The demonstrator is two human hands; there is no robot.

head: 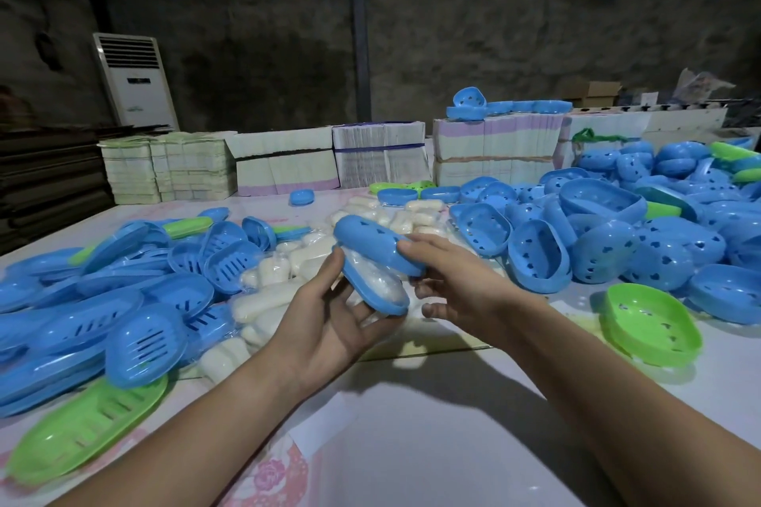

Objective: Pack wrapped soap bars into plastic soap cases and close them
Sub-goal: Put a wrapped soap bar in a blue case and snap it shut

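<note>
Both forearms reach over the bench (412,445). Left hand (329,325) cups the base (374,288) holding soap (376,280); right hand's (449,280) fingers (412,249) pinch the lid (376,245) above the base. Loose wrapper could jam the closing.

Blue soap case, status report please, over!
Left hand holds blue plastic case base, wrapped white soap bar inside. Right hand holds blue lid over it, not closed. Nothing blocking.

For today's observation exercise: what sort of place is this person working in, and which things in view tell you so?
Probably a small packing workshop or storeroom. Heaps of blue cases cover the table, bundled stacks of flat cartons line its far edge, and the walls are bare concrete. The hands are closing one case over a wrapped soap.
</note>
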